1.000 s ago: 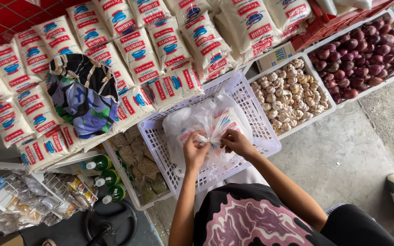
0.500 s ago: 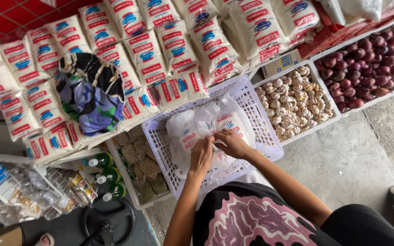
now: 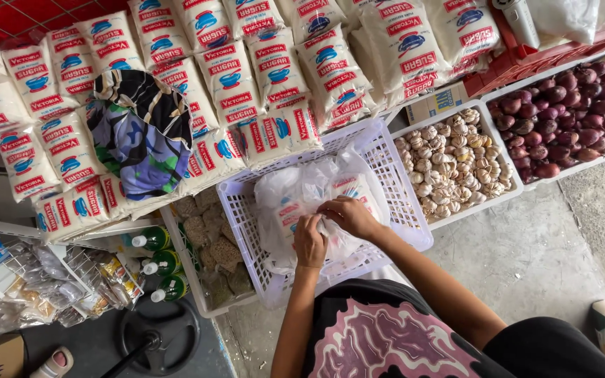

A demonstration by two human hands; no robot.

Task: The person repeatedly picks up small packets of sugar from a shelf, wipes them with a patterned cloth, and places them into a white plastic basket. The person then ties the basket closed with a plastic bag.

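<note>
Pinching clear plastic bag of white packets (image 3: 295,203): left hand (image 3: 309,241), right hand (image 3: 348,215), both grips closed on it, inside white lattice plastic basket (image 3: 393,189).

A small grocery stall: rows of white bagged dry goods (image 3: 246,77) are stacked for sale; open trays of garlic (image 3: 453,164) and red onions (image 3: 568,115) sit on a concrete floor (image 3: 526,259); green bottles (image 3: 159,266) stand beside them.

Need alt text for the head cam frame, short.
Seen from above, a person's left hand and right hand grip a clear plastic bag of white packets inside a white basket. Stacked white sacks, trays of garlic and red onions surround it.
</note>
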